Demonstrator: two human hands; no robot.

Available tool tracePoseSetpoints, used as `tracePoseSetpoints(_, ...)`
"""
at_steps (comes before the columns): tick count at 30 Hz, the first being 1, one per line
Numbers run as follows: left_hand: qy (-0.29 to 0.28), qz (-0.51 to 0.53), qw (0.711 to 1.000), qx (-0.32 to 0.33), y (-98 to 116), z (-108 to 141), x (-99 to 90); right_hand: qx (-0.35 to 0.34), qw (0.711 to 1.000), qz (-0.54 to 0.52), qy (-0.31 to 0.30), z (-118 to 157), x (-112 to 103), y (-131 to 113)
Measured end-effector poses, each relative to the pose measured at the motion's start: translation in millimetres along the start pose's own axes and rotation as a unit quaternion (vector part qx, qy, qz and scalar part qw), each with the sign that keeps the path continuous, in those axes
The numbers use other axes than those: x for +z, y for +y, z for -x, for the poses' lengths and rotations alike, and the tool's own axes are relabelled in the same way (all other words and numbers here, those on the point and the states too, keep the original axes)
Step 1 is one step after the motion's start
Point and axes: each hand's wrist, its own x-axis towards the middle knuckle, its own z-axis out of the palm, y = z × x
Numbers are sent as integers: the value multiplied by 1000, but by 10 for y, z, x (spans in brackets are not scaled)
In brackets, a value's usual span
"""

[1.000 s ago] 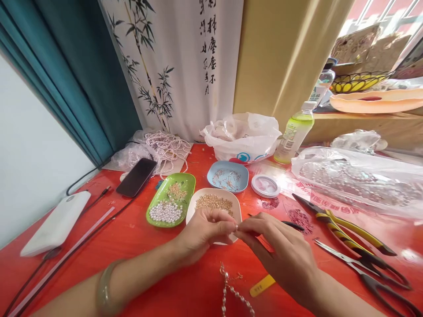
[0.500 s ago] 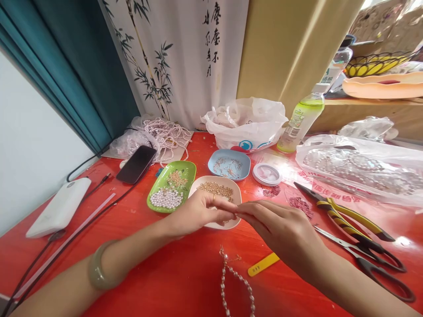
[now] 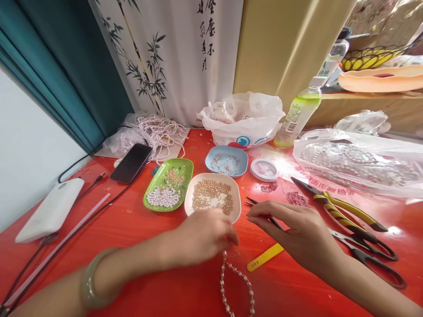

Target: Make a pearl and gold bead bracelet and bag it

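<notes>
My left hand (image 3: pixel 208 233), slightly blurred, is closed with its fingers curled down in front of the cream tray (image 3: pixel 189 204) of gold beads (image 3: pixel 211 189). Just below its fingertips lies a string of pearl-like beads (image 3: pixel 249 284) with a fine chain end; whether they touch is hidden. My right hand (image 3: pixel 294 224) is closed, thumb and fingertips pinched together above the table; anything tiny between them cannot be made out. Dark-tipped pliers (image 3: pixel 253 200) show behind and through the gap of that hand, seemingly on the table. A yellow strip (image 3: pixel 264 257) lies below it.
A green tray (image 3: pixel 188 169) holds white and gold beads, and a blue tray (image 3: pixel 243 169) holds small metal pieces. Large yellow-black pliers (image 3: pixel 343 213) and scissors (image 3: pixel 363 251) lie right. A phone (image 3: pixel 131 163), power bank (image 3: pixel 49 211), bottle (image 3: pixel 299 116) and plastic bags (image 3: pixel 244 125) stand around.
My hands have parted from their meeting over the cream tray. The left has come down toward the bead string, uncovering the gold beads; small pliers now show by the right hand.
</notes>
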Motion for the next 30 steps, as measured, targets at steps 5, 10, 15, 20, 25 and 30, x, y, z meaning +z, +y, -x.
tracePoseSetpoints(5,-1,-177,980,86,18,-21,166,32,999,-2,-2,109,-12,115)
tracePoseSetpoints(10,3,-265,955,133,9,-50,259,37,999,-34,-7,147,-10,131)
tracePoseSetpoints(15,5,-240,962,127,40,-80,197,184,965,-168,-80,162,-30,127)
tracePoseSetpoints(20,22,-43,997,53,95,-85,102,292,882,-324,-179,226,51,150)
tracePoseSetpoints(25,53,109,992,-17,95,-65,104,320,859,-336,-219,259,156,114)
tracePoseSetpoints(30,97,142,985,-8,110,-53,112,353,809,-405,-240,233,200,37)
